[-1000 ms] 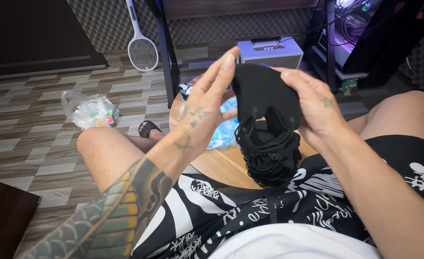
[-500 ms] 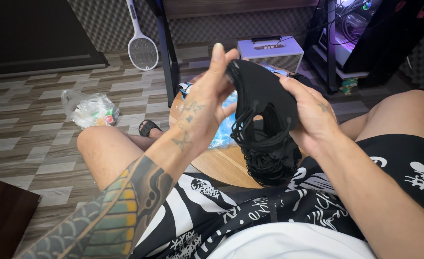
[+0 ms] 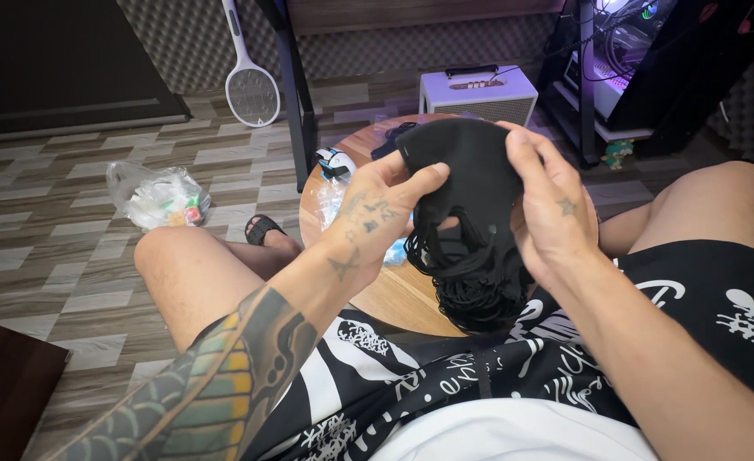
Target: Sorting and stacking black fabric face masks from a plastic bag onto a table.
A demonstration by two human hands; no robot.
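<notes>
You hold one black cloth bundle (image 3: 471, 179) above the round wooden table (image 3: 394, 294), between your knees. Your left hand (image 3: 377, 213) pinches its upper edge with fingers clenched on the fabric; your right hand (image 3: 552, 213) grasps the far side. It looks soft, light and floppy, with many thin cords dangling below, so grip the hem, not the strings.

I counted two hands, the left hand (image 3: 377, 209) and the right hand (image 3: 552, 209), sharing one black fabric bundle (image 3: 471, 222). One round wooden surface (image 3: 394, 294) sat underneath. On the floor I made out one racket-shaped swatter (image 3: 251, 90), one clear plastic bag (image 3: 157, 196), one sandal (image 3: 263, 229) and one white speaker box (image 3: 479, 92).
</notes>
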